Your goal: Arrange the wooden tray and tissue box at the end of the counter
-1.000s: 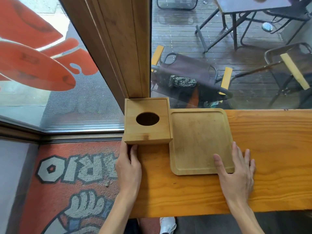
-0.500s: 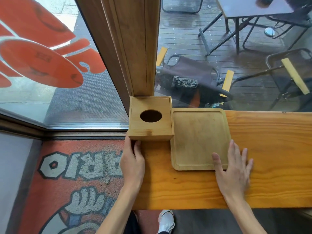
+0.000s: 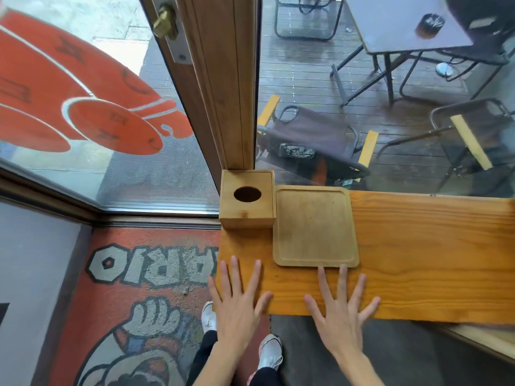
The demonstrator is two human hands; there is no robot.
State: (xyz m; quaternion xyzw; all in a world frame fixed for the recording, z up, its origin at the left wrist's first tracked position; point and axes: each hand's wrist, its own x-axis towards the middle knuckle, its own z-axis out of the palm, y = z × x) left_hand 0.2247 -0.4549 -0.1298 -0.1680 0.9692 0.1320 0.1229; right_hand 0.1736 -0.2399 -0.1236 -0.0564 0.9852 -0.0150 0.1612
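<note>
The desk, a plank of orange-toned wood with strong grain, runs along the window glass and ends at its left edge beside a wooden post. The arrangement appears complete or very nearly so: both items sit at that end, squared to the desk edges and to each other, and neither grip is on them. The wooden tray lies flat just beyond the fingertips of the right hand, its near rim close to the tips of the longest fingers; whether they touch cannot be told. It is a pale, shallow, rounded-corner board with a low raised rim and some faint staining on its surface, and it carries nothing. The tissue box stands upright farther out from the left hand, well apart from it, tucked into the corner at the foot of the post, its right side touching or all but touching the tray's left edge. It is a small bamboo-coloured cube with an oval opening on top; no tissue shows. Both grips are spread flat, fingers splayed, palms down over the near edge of the desk, holding nothing. What remains, by my judgement, is at most a final check of alignment.
</note>
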